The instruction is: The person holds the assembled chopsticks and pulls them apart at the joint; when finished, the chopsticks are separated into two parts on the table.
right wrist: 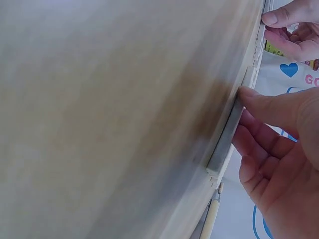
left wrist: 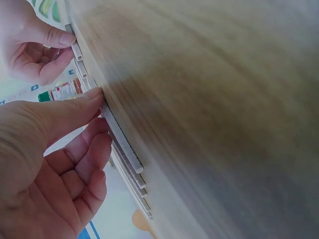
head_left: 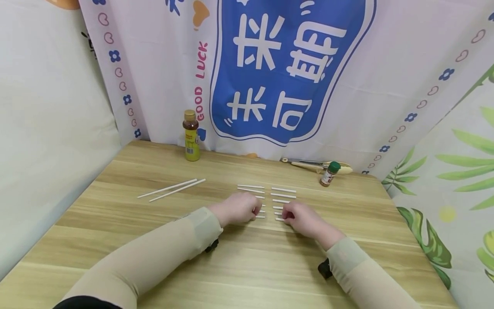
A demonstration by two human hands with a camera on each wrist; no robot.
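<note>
Short white sticks lie on the wooden table in two side-by-side columns, a left column (head_left: 251,186) and a right column (head_left: 283,189), several in each. At the near end of the left column, my left hand (head_left: 237,208) pinches the nearest stick (left wrist: 122,137) between thumb and fingers. My right hand (head_left: 305,221) pinches the nearest stick of the right column (right wrist: 229,132) in the same way. Both sticks are low at the tabletop; whether they touch it I cannot tell. In the head view my left hand covers parts of several left sticks.
Two long thin white sticks (head_left: 167,188) lie slanted at the left of the table (head_left: 247,266). A yellow-labelled bottle (head_left: 191,143) stands at the back left. A small green-capped bottle (head_left: 329,174) stands at the back right, in front of long-handled utensils (head_left: 308,165). A printed curtain (head_left: 166,86) hangs behind.
</note>
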